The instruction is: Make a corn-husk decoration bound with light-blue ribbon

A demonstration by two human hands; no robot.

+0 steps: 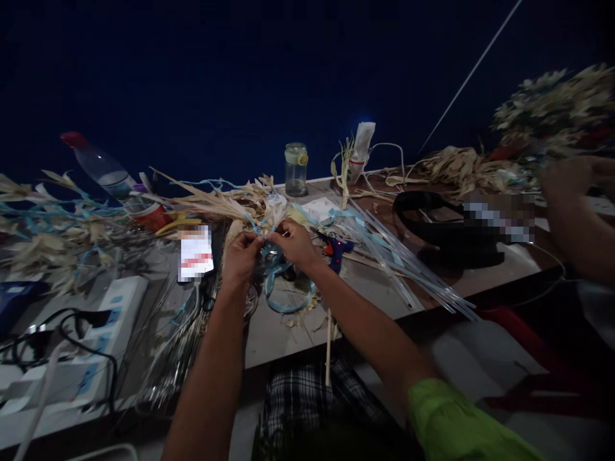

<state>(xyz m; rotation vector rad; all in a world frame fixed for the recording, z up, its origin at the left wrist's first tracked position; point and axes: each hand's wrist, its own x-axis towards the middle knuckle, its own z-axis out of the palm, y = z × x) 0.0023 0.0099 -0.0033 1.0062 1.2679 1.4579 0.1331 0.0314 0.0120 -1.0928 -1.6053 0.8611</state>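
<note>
My left hand (241, 255) and my right hand (295, 242) meet over the middle of the table, thumbs and fingertips pinched almost together. Between them is a light blue ribbon (258, 225), beside a pale dried-husk flower (276, 208) just beyond the fingers. Exactly where the ribbon meets the flower is hidden by my fingers. Below the hands, a loop of blue ribbon (286, 308) lies on the tabletop among husk scraps. A blue glue gun (337, 251) with a small red light rests right of my right hand.
A phone (195, 253) and wires (177, 365) lie left, near a white power strip (113, 333). Clear plastic rods (408, 266) and a black headset-like object (446, 224) lie right. A lidded bottle (296, 169) stands behind. Another person's hand (576, 192) is at far right.
</note>
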